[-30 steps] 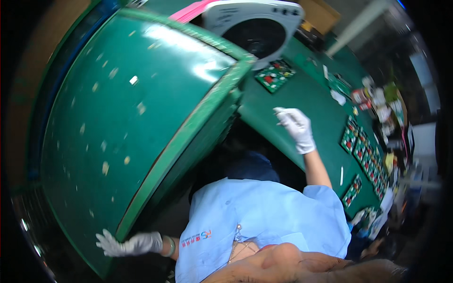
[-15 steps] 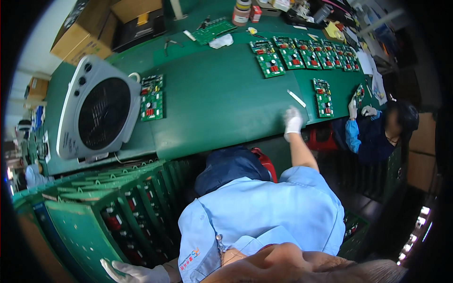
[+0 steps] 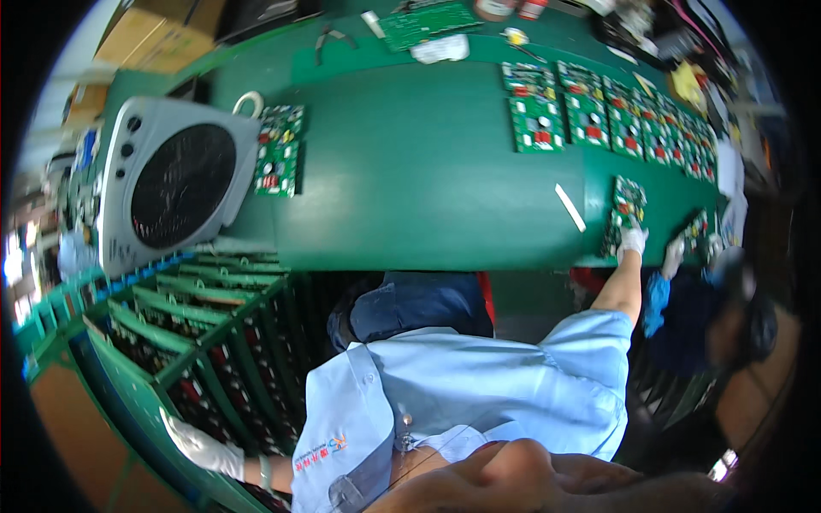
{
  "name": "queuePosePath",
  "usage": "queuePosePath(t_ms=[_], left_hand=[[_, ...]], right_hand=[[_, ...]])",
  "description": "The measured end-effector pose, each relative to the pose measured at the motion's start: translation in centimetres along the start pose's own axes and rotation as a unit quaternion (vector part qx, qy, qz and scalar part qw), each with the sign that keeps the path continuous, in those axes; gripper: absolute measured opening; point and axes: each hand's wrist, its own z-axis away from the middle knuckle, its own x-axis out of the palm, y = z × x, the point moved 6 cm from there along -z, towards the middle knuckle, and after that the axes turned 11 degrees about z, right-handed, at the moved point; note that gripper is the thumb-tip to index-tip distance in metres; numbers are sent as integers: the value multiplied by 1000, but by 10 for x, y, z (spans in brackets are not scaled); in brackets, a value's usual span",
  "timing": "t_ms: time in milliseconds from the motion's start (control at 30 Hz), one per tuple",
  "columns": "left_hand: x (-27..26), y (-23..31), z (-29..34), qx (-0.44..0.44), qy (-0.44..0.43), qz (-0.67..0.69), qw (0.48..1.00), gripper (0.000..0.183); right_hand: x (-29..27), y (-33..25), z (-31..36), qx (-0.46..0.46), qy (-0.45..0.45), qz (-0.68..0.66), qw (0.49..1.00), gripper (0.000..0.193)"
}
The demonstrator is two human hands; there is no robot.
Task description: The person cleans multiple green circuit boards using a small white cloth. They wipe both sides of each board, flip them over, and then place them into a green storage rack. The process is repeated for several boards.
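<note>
My right hand (image 3: 632, 242), in a white glove, reaches out to the right and grips the near end of a green circuit board (image 3: 629, 202) lying on the bench. Black, red and white parts cover the board. On the lower left, my left hand (image 3: 203, 446), also gloved, rests beside the outer panel of a green rack (image 3: 128, 355), its fingers stretched out with nothing in them. Several similar boards stand inside that rack. A white strip (image 3: 570, 208) lies on the green bench mat (image 3: 410, 171), left of the board at my right hand.
Several circuit boards (image 3: 537, 120) lie in a row at the back right. A grey fan-like unit (image 3: 175, 184) stands at the left, with another board (image 3: 278, 152) against it. Pliers (image 3: 332, 41) lie behind. To the right, a co-worker's gloved hand (image 3: 674, 256) is near another board (image 3: 694, 227).
My right hand has moved right from the bench edge onto the single board and taken hold of its near end. My left hand has shifted up along the rack. The view has turned slightly.
</note>
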Motion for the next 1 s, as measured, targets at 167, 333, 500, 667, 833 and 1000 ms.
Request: queuePosePath(t_ms=[167, 333, 500, 667, 833, 1000], left_hand=[[-5, 47, -11, 4, 0, -6, 1000, 41], [-1, 55, 0, -40, 23, 40, 998, 40], [-3, 78, -10, -6, 53, -6, 999, 38], [-1, 83, -12, -17, 100, -70, 992, 32], [-4, 83, -10, -22, 131, -86, 987, 34], [-6, 90, -20, -9, 127, -62, 990, 38]], right_hand=[[21, -19, 36, 277, -90, -385, 876, 38], [-29, -37, 44, 177, 31, -396, 900, 16], [-85, -122, 155, 156, 100, -476, 859, 15], [-91, -218, 251, 83, 88, -491, 863, 21], [-81, -364, 308, -12, 3, -476, 879, 22], [-8, -505, 329, -95, -118, -501, 852, 21]])
